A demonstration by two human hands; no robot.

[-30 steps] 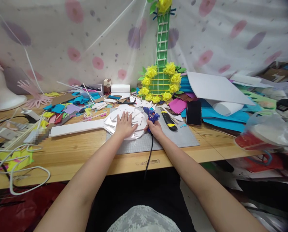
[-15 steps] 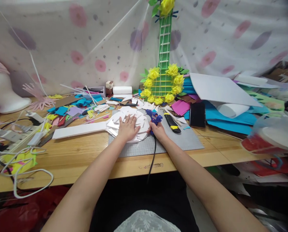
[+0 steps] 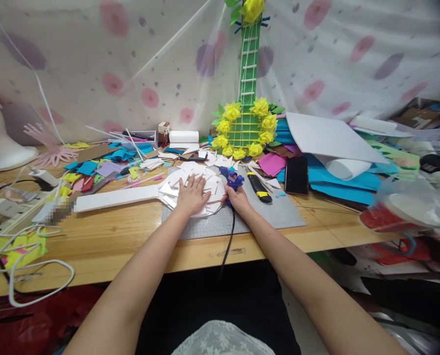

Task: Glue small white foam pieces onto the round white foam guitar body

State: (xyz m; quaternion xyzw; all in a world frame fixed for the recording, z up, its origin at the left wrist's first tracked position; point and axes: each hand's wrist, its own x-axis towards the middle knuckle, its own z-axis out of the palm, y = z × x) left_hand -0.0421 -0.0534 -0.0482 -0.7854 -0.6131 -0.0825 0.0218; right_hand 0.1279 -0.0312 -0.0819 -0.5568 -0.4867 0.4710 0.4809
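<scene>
A white foam-board piece shaped like a banjo, with a round body (image 3: 214, 185) and a long flat neck (image 3: 116, 198), lies partly on a grey cutting mat (image 3: 264, 217). Many small white strips cover the round body. My left hand (image 3: 192, 196) rests flat on those strips, fingers spread, holding nothing. In my right hand (image 3: 238, 198) is a blue hot glue gun (image 3: 231, 178), gripped at the right edge of the round body. Its black cord (image 3: 227, 246) runs down over the table's front edge. A black and yellow utility knife (image 3: 259, 187) lies to the right of the glue gun.
A green paper instrument with yellow flowers (image 3: 249, 106) stands at the back. Coloured scraps (image 3: 109, 168) litter the left side. A phone (image 3: 296, 175), blue sheets (image 3: 338, 190) and a bagged red-and-white tub (image 3: 393, 212) are on the right. White cables (image 3: 72, 276) lie at the left.
The whole view has shifted slightly, so things appear a little further left. Both hands keep their places, the left on the strips and the right around the glue gun.
</scene>
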